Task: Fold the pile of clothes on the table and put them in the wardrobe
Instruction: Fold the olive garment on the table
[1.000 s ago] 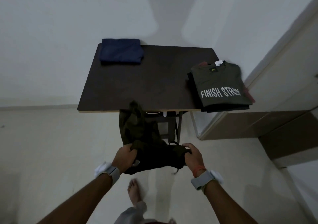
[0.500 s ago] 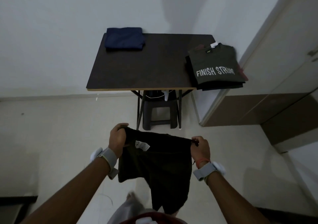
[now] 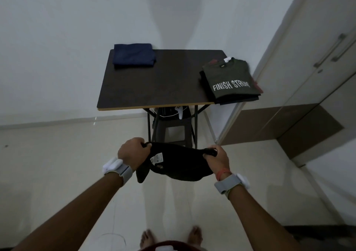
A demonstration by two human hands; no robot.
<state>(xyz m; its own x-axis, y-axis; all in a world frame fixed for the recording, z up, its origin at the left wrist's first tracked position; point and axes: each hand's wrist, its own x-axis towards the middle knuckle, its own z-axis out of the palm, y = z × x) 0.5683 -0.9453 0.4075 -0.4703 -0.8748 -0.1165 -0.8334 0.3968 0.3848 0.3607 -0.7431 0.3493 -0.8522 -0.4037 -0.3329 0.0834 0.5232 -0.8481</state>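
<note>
A person's left hand (image 3: 133, 150) and right hand (image 3: 215, 157) each gripped one end of the dark garment (image 3: 179, 166), holding it slung between them over the floor, seemingly to straighten it for folding; the table (image 3: 158, 89) with folded shirts (image 3: 231, 79) stood beyond them.

Count: 1 table (image 3: 163, 81); 1 stool (image 3: 169, 121); 1 folded blue garment (image 3: 133, 55); 1 stack of folded clothes (image 3: 231, 81), layers not countable; 1 dark garment (image 3: 179, 164); 2 hands, left hand (image 3: 133, 152) and right hand (image 3: 216, 157); 2 wristbands, left wristband (image 3: 123, 170) and right wristband (image 3: 228, 183); 2 bare feet, left foot (image 3: 146, 238) and right foot (image 3: 196, 236); 2 door handles, left handle (image 3: 329, 50) and right handle (image 3: 344, 47).
</note>
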